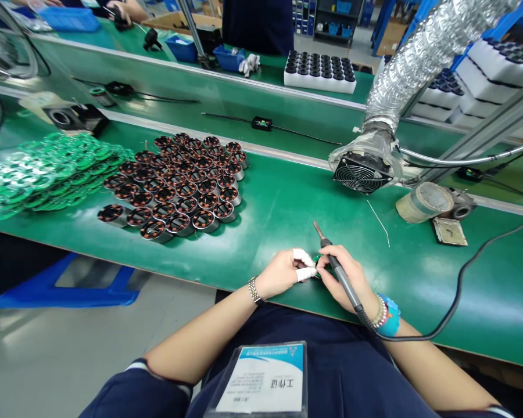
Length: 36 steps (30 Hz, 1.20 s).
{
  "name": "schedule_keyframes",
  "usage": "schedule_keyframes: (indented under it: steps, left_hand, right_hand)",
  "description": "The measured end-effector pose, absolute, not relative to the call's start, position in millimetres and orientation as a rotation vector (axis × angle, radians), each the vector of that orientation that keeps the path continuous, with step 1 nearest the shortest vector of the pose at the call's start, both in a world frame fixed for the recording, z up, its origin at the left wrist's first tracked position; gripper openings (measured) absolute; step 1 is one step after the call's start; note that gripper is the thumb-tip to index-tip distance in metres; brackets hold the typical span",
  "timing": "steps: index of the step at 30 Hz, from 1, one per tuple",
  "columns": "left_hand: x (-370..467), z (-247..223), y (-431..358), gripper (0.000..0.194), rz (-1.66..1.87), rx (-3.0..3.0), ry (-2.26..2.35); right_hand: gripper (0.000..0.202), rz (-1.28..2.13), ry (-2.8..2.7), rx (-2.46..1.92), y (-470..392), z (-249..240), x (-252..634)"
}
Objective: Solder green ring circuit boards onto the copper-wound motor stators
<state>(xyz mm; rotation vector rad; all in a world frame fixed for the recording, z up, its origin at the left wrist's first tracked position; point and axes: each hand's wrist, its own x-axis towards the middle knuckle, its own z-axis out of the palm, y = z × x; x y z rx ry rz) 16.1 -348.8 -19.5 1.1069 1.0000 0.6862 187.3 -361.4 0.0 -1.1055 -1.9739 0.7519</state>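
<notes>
My left hand [282, 273], with white finger cots on two fingers, is closed in a pinch on a small green circuit board [317, 259] near the bench's front edge. Most of that board is hidden by my fingers. A soldering iron [340, 270] lies across my right hand [352, 280], its tip pointing up and away from the board. The thumb and fingertips of this hand also reach the board's right side; whether they grip it I cannot tell. Left of my hands stand many copper-wound motor stators [181, 188] in a tight group.
Stacked green ring-shaped boards [52, 171] lie at far left. A fume duct with fan [361, 174] hangs at back right, near a solder wire [379, 223], a tub [423, 203] and an iron stand [461, 203]. The iron's cable [455, 302] loops right. Co-workers are across the bench.
</notes>
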Motion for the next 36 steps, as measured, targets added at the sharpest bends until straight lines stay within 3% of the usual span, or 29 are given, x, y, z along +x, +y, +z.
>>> schedule_keyframes:
  steps: [8, 13, 18, 24, 36]
  left_hand:
    - [17.1, -12.5, -353.8, 0.017, 0.697, 0.96, 1.006]
    - [15.5, -12.9, -351.0, 0.016, 0.649, 0.92, 1.006]
    - [13.9, -13.8, -349.6, 0.015, 0.644, 0.913, 0.996]
    - [14.2, -13.8, -349.1, 0.012, 0.633, 0.919, 1.033]
    - [15.4, -12.8, -349.2, 0.008, 0.65, 0.916, 1.031]
  right_hand:
    - [0.03, 0.621, -1.987, -1.138, -364.4, 1.4, 182.1]
    - [0.017, 0.632, -1.919, -1.155, -365.2, 15.8, 200.6]
    - [0.024, 0.649, -1.925, -1.098, -374.0, 33.1, 221.4]
    - [0.018, 0.807, -1.896, -1.108, -379.1, 36.0, 229.9]
    - [0.017, 0.816, -1.934, -1.074, -378.2, 32.4, 228.6]
